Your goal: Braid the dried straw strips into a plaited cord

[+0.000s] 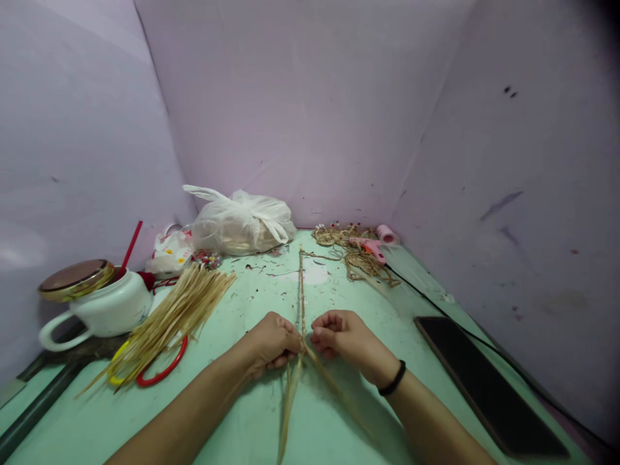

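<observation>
My left hand (278, 342) pinches the straw cord (302, 290), mid-table (232, 433); my right hand (341, 339) curls beside it, maybe pinching, I can't tell; far part looks twisted already; near strands (290, 403) are left loose.

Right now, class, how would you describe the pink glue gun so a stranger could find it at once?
Start at the green table and go to its far right corner, where tangled brown cord lies. Among that cord is the pink glue gun. A pink spool sits just beyond, but only the gun has a handle and black cable.
</observation>
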`<state>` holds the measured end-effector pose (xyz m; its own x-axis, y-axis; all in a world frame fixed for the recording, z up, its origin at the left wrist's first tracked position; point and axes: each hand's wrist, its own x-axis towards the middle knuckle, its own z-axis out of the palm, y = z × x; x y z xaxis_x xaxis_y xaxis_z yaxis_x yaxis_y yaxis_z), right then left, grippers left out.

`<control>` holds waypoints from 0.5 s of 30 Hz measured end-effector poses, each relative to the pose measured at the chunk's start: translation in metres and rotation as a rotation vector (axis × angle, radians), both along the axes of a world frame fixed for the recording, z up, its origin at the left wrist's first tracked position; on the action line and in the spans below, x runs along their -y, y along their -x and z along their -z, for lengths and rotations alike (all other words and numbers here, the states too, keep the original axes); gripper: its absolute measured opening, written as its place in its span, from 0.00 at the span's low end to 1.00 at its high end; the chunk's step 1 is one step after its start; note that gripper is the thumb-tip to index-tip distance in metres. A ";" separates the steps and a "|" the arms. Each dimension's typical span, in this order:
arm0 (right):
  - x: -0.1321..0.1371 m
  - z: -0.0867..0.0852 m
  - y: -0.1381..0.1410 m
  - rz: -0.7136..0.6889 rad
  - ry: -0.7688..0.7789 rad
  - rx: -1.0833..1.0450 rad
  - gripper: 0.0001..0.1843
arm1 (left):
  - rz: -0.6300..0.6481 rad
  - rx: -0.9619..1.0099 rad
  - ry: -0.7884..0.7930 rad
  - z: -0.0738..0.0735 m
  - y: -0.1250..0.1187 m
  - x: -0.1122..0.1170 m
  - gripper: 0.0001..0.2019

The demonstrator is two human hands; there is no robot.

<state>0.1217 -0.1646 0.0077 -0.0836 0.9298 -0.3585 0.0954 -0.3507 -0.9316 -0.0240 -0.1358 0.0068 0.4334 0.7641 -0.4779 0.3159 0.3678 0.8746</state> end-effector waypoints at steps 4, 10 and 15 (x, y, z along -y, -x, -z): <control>0.002 0.003 0.008 -0.095 0.161 -0.133 0.02 | 0.011 0.021 -0.018 0.003 0.000 -0.001 0.02; -0.001 0.011 0.007 -0.077 -0.004 0.116 0.06 | 0.125 -0.017 -0.079 0.000 0.003 -0.002 0.04; -0.002 0.011 0.007 -0.080 0.038 0.044 0.04 | 0.278 -0.166 -0.099 -0.017 0.020 -0.008 0.07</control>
<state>0.1143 -0.1630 -0.0030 -0.1401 0.9063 -0.3988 0.1653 -0.3757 -0.9119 -0.0443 -0.1274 0.0233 0.5542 0.6736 -0.4889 0.5334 0.1634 0.8299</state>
